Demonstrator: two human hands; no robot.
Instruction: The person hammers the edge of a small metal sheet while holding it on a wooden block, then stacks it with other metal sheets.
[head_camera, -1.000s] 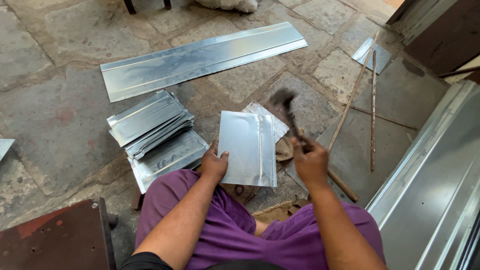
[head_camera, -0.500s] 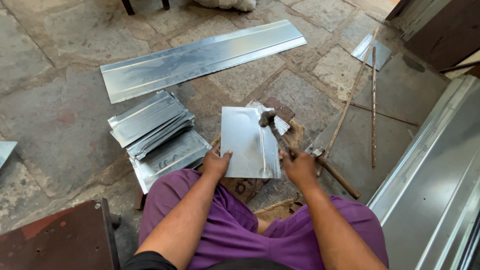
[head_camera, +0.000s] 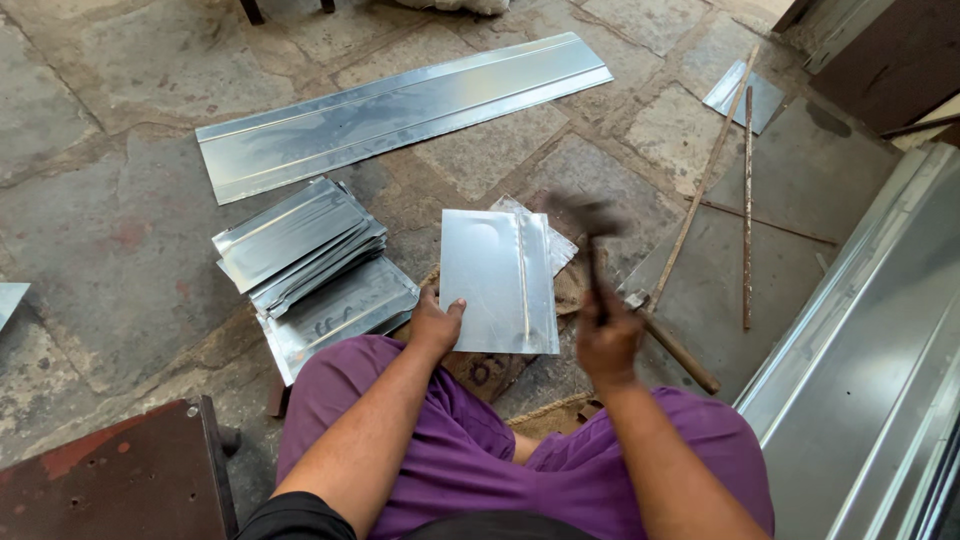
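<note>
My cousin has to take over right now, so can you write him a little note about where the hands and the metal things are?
Left hand: pressing the near left edge of the small metal sheet, flat on the floor.
Right hand: gripping a hammer, raised and blurred beside the sheet's right edge.
Stack of folded sheets lies to the left; long metal strip beyond it.
Done: sheet shows a ridge near its right edge. How much hammering is left cannot be told.

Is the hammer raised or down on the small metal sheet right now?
Raised. The hammer in the right hand is blurred, its head beside the sheet, not on it. The left hand steadies the sheet's near edge.
</note>
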